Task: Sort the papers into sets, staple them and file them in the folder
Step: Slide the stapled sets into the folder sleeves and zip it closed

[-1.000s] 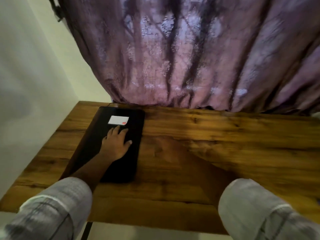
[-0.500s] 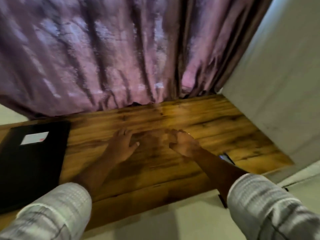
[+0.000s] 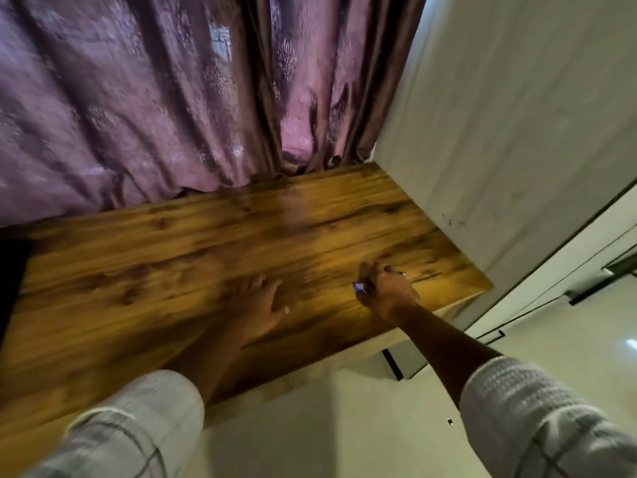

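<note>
On the wooden table [image 3: 310, 229], the left hand [image 3: 258, 301] lies flat and holds nothing. Near the table's right edge, the right hand [image 3: 387, 293] curls round a small shiny thing [image 3: 360, 288], too blurry to name. The dark folder [image 3: 8, 270] peeks in at the table's left end. A purple curtain [image 3: 138, 98] hangs behind the table.

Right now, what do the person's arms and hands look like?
The left hand and right hand are bare, ungloved. The left sleeve and right sleeve are pale whitish cloth with thin dark check lines, pushed well up the arm.
</note>
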